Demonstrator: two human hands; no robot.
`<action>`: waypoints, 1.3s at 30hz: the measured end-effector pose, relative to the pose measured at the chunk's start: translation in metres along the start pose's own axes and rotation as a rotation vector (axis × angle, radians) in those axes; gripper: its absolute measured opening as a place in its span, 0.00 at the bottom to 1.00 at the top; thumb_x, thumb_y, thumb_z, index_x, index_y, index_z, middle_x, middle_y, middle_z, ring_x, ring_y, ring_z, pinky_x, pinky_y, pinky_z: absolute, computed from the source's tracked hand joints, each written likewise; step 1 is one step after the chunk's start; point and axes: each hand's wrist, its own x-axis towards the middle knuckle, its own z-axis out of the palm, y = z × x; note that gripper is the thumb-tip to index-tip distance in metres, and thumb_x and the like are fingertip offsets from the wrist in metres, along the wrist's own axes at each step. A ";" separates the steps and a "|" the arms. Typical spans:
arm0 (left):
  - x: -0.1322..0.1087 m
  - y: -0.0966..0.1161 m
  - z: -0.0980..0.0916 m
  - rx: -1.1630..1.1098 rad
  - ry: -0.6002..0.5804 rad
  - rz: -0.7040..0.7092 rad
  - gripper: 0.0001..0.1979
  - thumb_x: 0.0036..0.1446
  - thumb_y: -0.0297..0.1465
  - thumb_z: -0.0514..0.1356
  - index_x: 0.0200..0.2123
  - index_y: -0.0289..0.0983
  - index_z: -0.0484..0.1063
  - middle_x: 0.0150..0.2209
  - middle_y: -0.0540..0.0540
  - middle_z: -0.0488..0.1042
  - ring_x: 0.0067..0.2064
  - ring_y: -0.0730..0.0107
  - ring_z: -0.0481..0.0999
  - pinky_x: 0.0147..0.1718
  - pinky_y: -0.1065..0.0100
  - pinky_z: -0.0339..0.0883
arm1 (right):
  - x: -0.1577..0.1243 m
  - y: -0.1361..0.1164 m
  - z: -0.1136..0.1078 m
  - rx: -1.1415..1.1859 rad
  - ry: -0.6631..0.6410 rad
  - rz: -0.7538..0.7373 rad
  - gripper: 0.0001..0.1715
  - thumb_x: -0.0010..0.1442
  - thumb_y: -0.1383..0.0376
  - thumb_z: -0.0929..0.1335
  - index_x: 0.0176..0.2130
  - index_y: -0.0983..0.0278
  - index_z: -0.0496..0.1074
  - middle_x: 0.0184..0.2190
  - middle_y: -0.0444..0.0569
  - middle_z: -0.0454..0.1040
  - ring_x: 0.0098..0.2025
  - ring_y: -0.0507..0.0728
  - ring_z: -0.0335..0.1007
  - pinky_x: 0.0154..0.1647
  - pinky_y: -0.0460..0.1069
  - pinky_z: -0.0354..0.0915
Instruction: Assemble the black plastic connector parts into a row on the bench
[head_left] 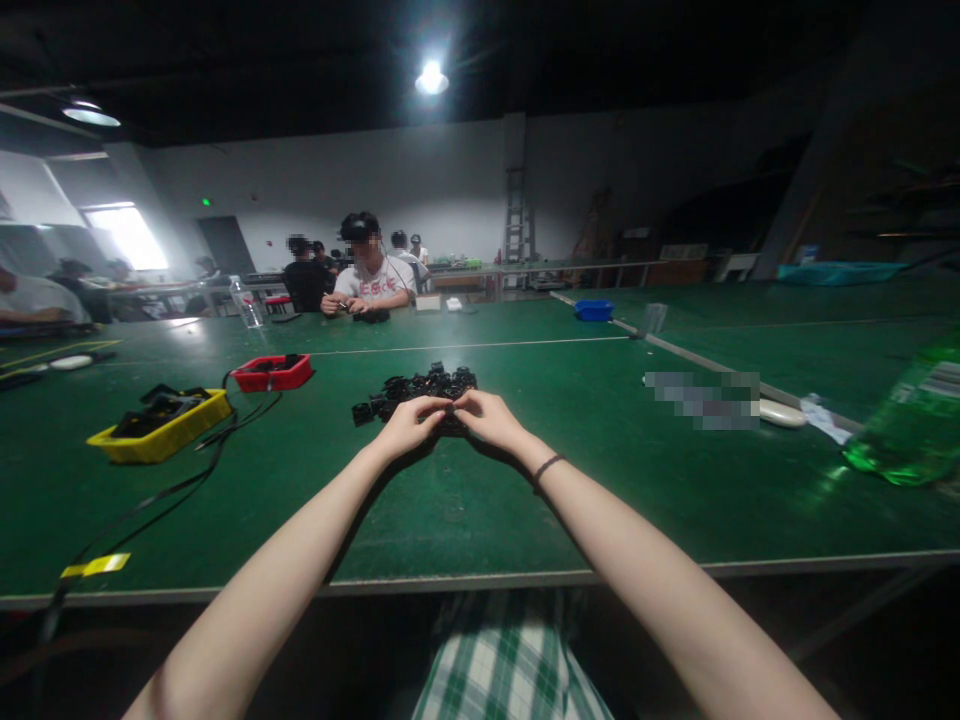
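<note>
A heap of small black parts (409, 388) lies on the green table in front of me. Both my hands meet at its near edge. My left hand (411, 422) has thumb and fingers pinched together around a small black part (450, 410). From the other side, my right hand (487, 418) grips the same part with its fingertips. The part's exact kind is too small to make out, and the fingers cover much of it.
Left of the heap stand a red tray (281, 375) and a yellow tray (161, 428), both with black pieces. Black cables (214, 460) trail to the table's front edge. A green bottle (911, 420) stands at right; a blue tray (594, 311) sits farther back. Across the table a person (375, 280) works.
</note>
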 end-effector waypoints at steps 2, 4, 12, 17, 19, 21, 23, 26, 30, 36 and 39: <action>0.000 0.000 0.000 0.001 0.000 0.002 0.15 0.56 0.33 0.57 0.44 0.36 0.76 0.46 0.42 0.78 0.46 0.60 0.77 0.50 0.57 0.70 | 0.000 0.001 0.000 -0.003 0.001 0.007 0.06 0.56 0.69 0.67 0.35 0.67 0.74 0.33 0.49 0.76 0.35 0.54 0.70 0.38 0.48 0.64; 0.000 0.000 0.001 0.004 0.000 0.001 0.15 0.56 0.33 0.57 0.44 0.36 0.76 0.46 0.42 0.78 0.46 0.61 0.77 0.50 0.58 0.70 | 0.000 0.001 0.001 -0.002 -0.001 0.013 0.06 0.56 0.69 0.67 0.35 0.67 0.74 0.33 0.50 0.76 0.35 0.53 0.70 0.37 0.47 0.64; 0.000 -0.001 0.001 0.009 -0.002 -0.006 0.15 0.57 0.34 0.57 0.45 0.35 0.76 0.46 0.41 0.78 0.47 0.60 0.77 0.50 0.57 0.70 | 0.000 0.002 0.001 -0.004 0.005 0.005 0.05 0.56 0.69 0.67 0.35 0.67 0.74 0.33 0.48 0.76 0.34 0.53 0.70 0.36 0.47 0.64; 0.000 -0.001 0.001 0.000 -0.012 -0.015 0.16 0.57 0.34 0.56 0.46 0.34 0.75 0.47 0.40 0.78 0.47 0.59 0.77 0.51 0.57 0.69 | 0.000 0.002 0.001 -0.001 0.005 0.010 0.05 0.56 0.69 0.68 0.35 0.67 0.74 0.32 0.48 0.76 0.34 0.52 0.69 0.36 0.46 0.63; 0.000 -0.001 0.001 0.000 -0.013 -0.015 0.16 0.57 0.34 0.56 0.46 0.34 0.75 0.47 0.40 0.78 0.47 0.59 0.77 0.51 0.57 0.69 | 0.001 0.003 0.001 0.002 0.003 0.007 0.05 0.56 0.69 0.68 0.35 0.67 0.74 0.32 0.48 0.76 0.34 0.52 0.69 0.36 0.46 0.63; 0.000 -0.001 0.001 -0.001 -0.016 -0.016 0.16 0.57 0.34 0.57 0.46 0.34 0.75 0.47 0.41 0.78 0.47 0.60 0.77 0.51 0.57 0.69 | 0.001 0.003 0.001 -0.002 0.002 0.004 0.05 0.56 0.69 0.68 0.35 0.67 0.74 0.32 0.48 0.76 0.34 0.52 0.69 0.36 0.46 0.63; 0.000 -0.002 0.001 -0.004 -0.019 -0.014 0.16 0.57 0.34 0.57 0.46 0.35 0.75 0.47 0.41 0.78 0.47 0.60 0.77 0.51 0.57 0.69 | 0.001 0.004 0.001 -0.008 0.003 0.003 0.05 0.56 0.68 0.68 0.35 0.67 0.74 0.32 0.48 0.76 0.33 0.52 0.69 0.36 0.46 0.63; 0.000 -0.003 0.001 -0.004 -0.015 -0.004 0.16 0.57 0.34 0.57 0.46 0.34 0.75 0.47 0.41 0.78 0.47 0.60 0.77 0.51 0.58 0.69 | 0.001 0.004 0.001 -0.007 -0.001 -0.001 0.05 0.56 0.68 0.68 0.35 0.67 0.74 0.32 0.48 0.76 0.34 0.52 0.69 0.36 0.46 0.63; 0.000 -0.003 0.001 0.004 -0.015 0.003 0.16 0.57 0.33 0.57 0.46 0.34 0.75 0.46 0.41 0.78 0.47 0.60 0.77 0.50 0.58 0.70 | 0.001 0.004 0.001 -0.002 -0.006 -0.002 0.05 0.56 0.69 0.68 0.35 0.67 0.74 0.32 0.48 0.76 0.34 0.52 0.70 0.36 0.46 0.64; 0.000 -0.001 0.000 0.016 -0.021 -0.002 0.15 0.57 0.33 0.57 0.46 0.34 0.75 0.46 0.41 0.78 0.46 0.60 0.77 0.50 0.57 0.70 | 0.001 0.005 0.001 0.008 -0.011 0.008 0.06 0.56 0.68 0.68 0.35 0.67 0.74 0.33 0.49 0.76 0.35 0.53 0.71 0.36 0.46 0.64; 0.000 -0.002 0.000 0.021 -0.019 -0.001 0.15 0.57 0.33 0.57 0.45 0.35 0.76 0.46 0.41 0.78 0.46 0.60 0.77 0.50 0.58 0.70 | 0.001 0.006 0.002 0.015 -0.014 0.012 0.06 0.55 0.68 0.68 0.35 0.67 0.75 0.32 0.49 0.76 0.34 0.53 0.71 0.36 0.47 0.64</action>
